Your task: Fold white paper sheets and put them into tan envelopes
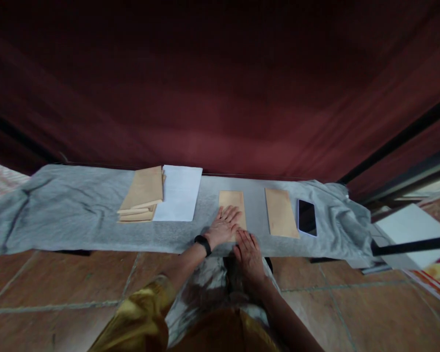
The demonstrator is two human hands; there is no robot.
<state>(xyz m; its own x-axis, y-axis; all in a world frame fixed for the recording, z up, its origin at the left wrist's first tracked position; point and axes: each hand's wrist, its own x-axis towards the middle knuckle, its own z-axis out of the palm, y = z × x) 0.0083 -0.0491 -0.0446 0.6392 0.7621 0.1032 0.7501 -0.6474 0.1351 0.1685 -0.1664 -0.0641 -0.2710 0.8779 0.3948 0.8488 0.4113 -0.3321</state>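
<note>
A tan paper envelope (231,197) lies flat on the grey cloth in front of me, upright to my view. My left hand (224,226), with a black band on the wrist, rests flat across its middle, fingers spread. At the envelope's lower right edge my right hand (248,250) lies palm down, fingers stretched out. Both hands cover much of the envelope's lower part. To the right lies another tan envelope (281,212), apart from my hands.
Grey cloth (95,234) covers the narrow table. At left sit several stacked tan envelopes (143,188) beside white paper sheets (179,193). A phone (307,218) lies at right. Dark red fabric (220,122) hangs behind; a white board (412,230) stands beyond the right end.
</note>
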